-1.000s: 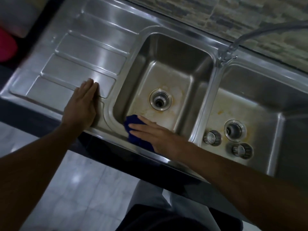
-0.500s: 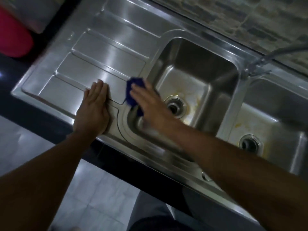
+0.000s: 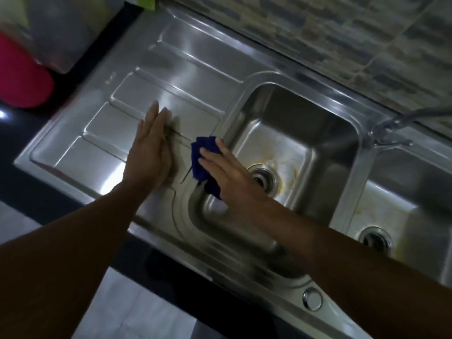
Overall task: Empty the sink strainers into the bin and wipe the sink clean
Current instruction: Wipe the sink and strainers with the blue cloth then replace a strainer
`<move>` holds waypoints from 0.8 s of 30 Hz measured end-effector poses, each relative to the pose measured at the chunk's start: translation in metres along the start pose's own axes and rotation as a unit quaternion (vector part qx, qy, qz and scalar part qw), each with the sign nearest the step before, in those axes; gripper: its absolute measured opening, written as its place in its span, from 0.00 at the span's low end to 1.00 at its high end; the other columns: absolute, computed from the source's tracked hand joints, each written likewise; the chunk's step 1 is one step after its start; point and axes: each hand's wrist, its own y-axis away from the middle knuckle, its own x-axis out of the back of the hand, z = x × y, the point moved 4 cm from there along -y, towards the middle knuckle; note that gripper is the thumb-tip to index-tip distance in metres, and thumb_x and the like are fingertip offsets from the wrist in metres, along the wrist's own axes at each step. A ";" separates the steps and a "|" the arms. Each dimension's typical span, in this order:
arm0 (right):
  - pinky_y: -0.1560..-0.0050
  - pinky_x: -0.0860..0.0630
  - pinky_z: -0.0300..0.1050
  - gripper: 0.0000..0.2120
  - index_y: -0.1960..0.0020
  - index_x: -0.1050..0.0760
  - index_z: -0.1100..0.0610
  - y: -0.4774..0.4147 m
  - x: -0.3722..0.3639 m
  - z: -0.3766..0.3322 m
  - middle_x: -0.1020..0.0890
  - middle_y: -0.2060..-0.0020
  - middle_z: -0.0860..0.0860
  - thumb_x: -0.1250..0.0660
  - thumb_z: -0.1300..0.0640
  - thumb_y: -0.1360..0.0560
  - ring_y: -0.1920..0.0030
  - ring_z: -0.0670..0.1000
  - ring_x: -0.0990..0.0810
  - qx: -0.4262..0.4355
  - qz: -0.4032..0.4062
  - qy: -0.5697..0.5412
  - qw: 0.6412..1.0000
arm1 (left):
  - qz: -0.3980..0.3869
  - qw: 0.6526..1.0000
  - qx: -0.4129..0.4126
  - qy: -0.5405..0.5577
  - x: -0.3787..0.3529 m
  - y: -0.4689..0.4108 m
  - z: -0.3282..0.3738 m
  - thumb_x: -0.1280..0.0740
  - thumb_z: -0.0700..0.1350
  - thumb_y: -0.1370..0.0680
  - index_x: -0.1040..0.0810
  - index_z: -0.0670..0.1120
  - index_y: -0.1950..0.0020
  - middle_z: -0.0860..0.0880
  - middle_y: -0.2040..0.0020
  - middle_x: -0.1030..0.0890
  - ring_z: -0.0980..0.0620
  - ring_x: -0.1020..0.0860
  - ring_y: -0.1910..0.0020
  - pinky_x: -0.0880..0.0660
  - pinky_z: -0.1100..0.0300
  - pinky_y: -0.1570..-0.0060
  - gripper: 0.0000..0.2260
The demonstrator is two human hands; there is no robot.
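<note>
At frame centre, the right hand [image 3: 227, 172] presses a blue cloth [image 3: 204, 159] with straight fingers on the sink [image 3: 288, 111] rim; the left hand [image 3: 150, 150] lies flat, fingers straight, on the drainboard [image 3: 102, 126].

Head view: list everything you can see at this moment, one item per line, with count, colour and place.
drainboard: one, steel, left part of the sink unit
middle basin: one, steel, beside the drainboard, yellowish stains round its drain
end basin: one, steel, at the right edge, stained, with its own drain
tap: one, metal, behind the divider between the basins
round cap: one, steel, on the front rim
cloth: one, dark blue, on the middle basin's left rim
pink object: one, top left, blurred
clear container: one, above the pink object
wall tiles: grey-beige, behind the sink
left hand: flat on the drainboard
right hand: fingers straight, pressing the cloth
</note>
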 end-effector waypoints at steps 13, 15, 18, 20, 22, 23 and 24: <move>0.20 0.46 0.55 0.30 0.23 0.37 0.63 -0.091 0.058 0.140 0.36 0.22 0.60 0.38 0.71 0.24 0.20 0.61 0.45 -0.230 0.086 0.025 0.969 | -0.043 0.977 -0.105 -0.180 -0.043 -0.053 0.026 0.57 0.60 0.15 0.52 0.51 0.17 0.51 0.16 0.53 0.54 0.58 0.18 0.56 0.47 0.19 0.28; 0.20 0.44 0.55 0.32 0.23 0.37 0.62 -0.077 0.037 0.110 0.37 0.22 0.58 0.37 0.73 0.26 0.20 0.61 0.46 -0.269 0.141 -0.018 0.953 | -0.038 0.976 -0.100 -0.188 -0.043 -0.053 0.026 0.58 0.60 0.15 0.52 0.51 0.17 0.50 0.16 0.53 0.54 0.58 0.18 0.56 0.47 0.19 0.28; 0.25 0.42 0.54 0.36 0.26 0.32 0.67 -0.059 0.023 0.087 0.32 0.25 0.62 0.34 0.79 0.33 0.22 0.66 0.40 -0.214 0.132 -0.045 0.967 | -0.040 0.975 -0.099 -0.194 -0.043 -0.052 0.027 0.57 0.60 0.15 0.52 0.51 0.17 0.50 0.16 0.52 0.54 0.58 0.18 0.56 0.48 0.19 0.28; 0.23 0.44 0.52 0.35 0.27 0.31 0.67 -0.063 0.035 0.109 0.30 0.26 0.62 0.33 0.79 0.34 0.23 0.66 0.39 -0.189 0.098 -0.030 0.977 | -0.043 0.975 -0.103 -0.192 -0.041 -0.053 0.028 0.57 0.60 0.15 0.52 0.51 0.17 0.50 0.16 0.52 0.54 0.58 0.18 0.56 0.48 0.19 0.27; 0.21 0.43 0.54 0.34 0.27 0.30 0.66 -0.070 0.053 0.136 0.30 0.26 0.61 0.32 0.78 0.32 0.22 0.64 0.39 -0.213 0.084 -0.047 0.972 | -0.045 0.974 -0.107 -0.193 -0.041 -0.052 0.031 0.57 0.59 0.15 0.52 0.50 0.17 0.49 0.17 0.52 0.53 0.58 0.18 0.57 0.48 0.19 0.27; 0.22 0.39 0.57 0.31 0.28 0.29 0.66 -0.070 0.062 0.145 0.30 0.27 0.62 0.32 0.78 0.31 0.22 0.63 0.38 -0.218 0.091 -0.060 0.970 | -0.044 0.974 -0.107 -0.194 -0.041 -0.051 0.031 0.56 0.59 0.14 0.52 0.49 0.17 0.49 0.17 0.52 0.53 0.58 0.18 0.57 0.49 0.19 0.28; 0.24 0.35 0.59 0.29 0.29 0.28 0.66 -0.067 0.070 0.151 0.30 0.27 0.63 0.33 0.77 0.29 0.23 0.64 0.37 -0.216 0.109 -0.066 0.968 | -0.044 0.974 -0.106 -0.196 -0.040 -0.050 0.032 0.56 0.58 0.14 0.53 0.48 0.17 0.48 0.16 0.52 0.52 0.57 0.18 0.58 0.49 0.19 0.28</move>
